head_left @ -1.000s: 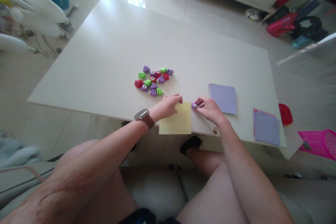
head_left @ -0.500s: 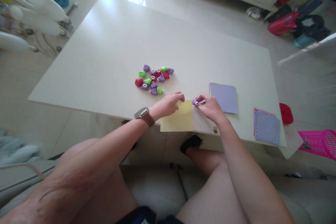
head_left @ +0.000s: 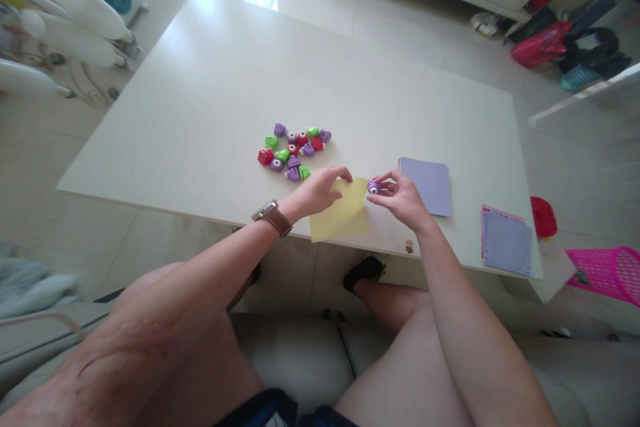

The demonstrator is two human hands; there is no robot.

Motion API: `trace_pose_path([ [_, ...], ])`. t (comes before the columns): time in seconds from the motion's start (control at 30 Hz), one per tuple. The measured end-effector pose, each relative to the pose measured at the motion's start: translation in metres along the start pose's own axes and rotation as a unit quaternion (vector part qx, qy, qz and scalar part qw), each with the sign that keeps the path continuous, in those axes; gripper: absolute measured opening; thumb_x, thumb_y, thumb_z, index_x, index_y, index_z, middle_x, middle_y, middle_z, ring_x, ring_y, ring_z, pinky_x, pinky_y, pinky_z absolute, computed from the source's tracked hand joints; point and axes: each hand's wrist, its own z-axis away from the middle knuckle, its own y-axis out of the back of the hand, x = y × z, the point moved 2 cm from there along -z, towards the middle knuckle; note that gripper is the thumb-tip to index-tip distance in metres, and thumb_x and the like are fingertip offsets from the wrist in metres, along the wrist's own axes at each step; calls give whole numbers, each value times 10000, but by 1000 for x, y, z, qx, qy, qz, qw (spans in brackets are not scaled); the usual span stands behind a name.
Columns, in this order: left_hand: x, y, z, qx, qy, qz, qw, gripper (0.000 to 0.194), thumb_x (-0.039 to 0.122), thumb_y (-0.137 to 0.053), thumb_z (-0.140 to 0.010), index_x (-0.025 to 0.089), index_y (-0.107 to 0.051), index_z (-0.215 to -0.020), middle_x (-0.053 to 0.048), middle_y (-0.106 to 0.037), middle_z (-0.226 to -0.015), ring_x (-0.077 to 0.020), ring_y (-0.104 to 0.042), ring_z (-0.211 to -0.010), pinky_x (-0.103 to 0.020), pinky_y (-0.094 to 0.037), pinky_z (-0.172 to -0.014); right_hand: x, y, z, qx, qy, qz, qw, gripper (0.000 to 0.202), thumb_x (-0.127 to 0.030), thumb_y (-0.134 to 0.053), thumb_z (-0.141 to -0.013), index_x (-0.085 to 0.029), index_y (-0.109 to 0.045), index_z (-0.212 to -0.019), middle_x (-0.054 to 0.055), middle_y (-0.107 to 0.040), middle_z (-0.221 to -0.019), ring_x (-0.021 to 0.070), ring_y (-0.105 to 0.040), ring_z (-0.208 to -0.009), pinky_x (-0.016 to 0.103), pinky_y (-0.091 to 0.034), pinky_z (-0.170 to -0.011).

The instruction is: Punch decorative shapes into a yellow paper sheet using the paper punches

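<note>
A sheet of yellow paper (head_left: 345,213) lies at the table's near edge, its lower part hanging over. My left hand (head_left: 323,192) is on the paper's upper left, with fingers curled and the thumb against the sheet. Between the thumb and fingers of my right hand (head_left: 403,197) is a small purple craft punch (head_left: 374,188). It meets the paper's upper right corner; whether the corner is inside its slot I cannot tell. Several more small punches in purple, red and green (head_left: 293,149) form a loose cluster just beyond my left hand.
A stack of purple paper (head_left: 426,187) lies right of my right hand. Farther right is another pile of sheets (head_left: 507,240) near the corner of the white table (head_left: 225,93). A small cartoon sticker (head_left: 409,247) is at the front edge. A pink basket (head_left: 607,273) stands beyond the table.
Both hands have moved slightly away from me, taking the yellow paper and the purple punch farther onto the table. The paper now tilts a little. The right fingers look more spread around the punch.
</note>
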Motion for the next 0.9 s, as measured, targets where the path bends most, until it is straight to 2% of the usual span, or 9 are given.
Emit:
trace_pose_path([
  [0.13,2,4,0,5,6,9,1000,345,58,-687,-749,194,-705,-1065,-25,-738,-1009,-218,-666,-957,-341,-513,-857,-2,2,-1,19,22,-9,1000,527,-490,-935,-625,-233,-567,-899,65,-761,-1057,203,-731,-927,397,-615,-907],
  [0.3,0,6,0,-1,-21,22,1000,364,58,-673,-761,206,-732,-1088,-15,-745,-970,-192,-660,-883,-309,-499,-793,-3,2,-1,11,38,-7,999,577,-465,-949,-601,-250,-522,-924,7,-714,-950,182,-708,-847,372,-614,-848],
  [0.43,3,11,0,-3,-49,18,999,346,57,-651,-789,215,-748,-1081,-20,-762,-974,-183,-668,-868,-305,-502,-812,-9,1,0,-1,58,-14,998,583,-434,-939,-615,-259,-577,-1037,11,-697,-976,190,-704,-898,376,-604,-891],
  [0.63,11,20,2,7,-68,-2,998,294,48,-606,-837,213,-760,-1025,-29,-771,-972,-174,-682,-850,-295,-500,-801,-14,0,2,4,79,-29,996,530,-463,-927,-639,-248,-623,-1015,33,-718,-974,206,-701,-953,418,-587,-978],
  [0.77,12,20,2,11,-72,-12,997,292,47,-595,-857,219,-760,-1027,-33,-778,-992,-182,-697,-884,-300,-506,-819,-16,-3,3,-2,84,-35,996,528,-502,-929,-647,-250,-641,-1011,42,-736,-973,214,-709,-965,445,-583,-1015],
  [0.9,11,18,1,12,-81,-16,997,295,46,-596,-860,215,-758,-1040,-35,-778,-1000,-184,-701,-897,-301,-505,-830,-17,-6,3,-3,83,-51,995,547,-476,-951,-628,-245,-654,-1025,43,-742,-987,211,-715,-975,435,-587,-1023],
])
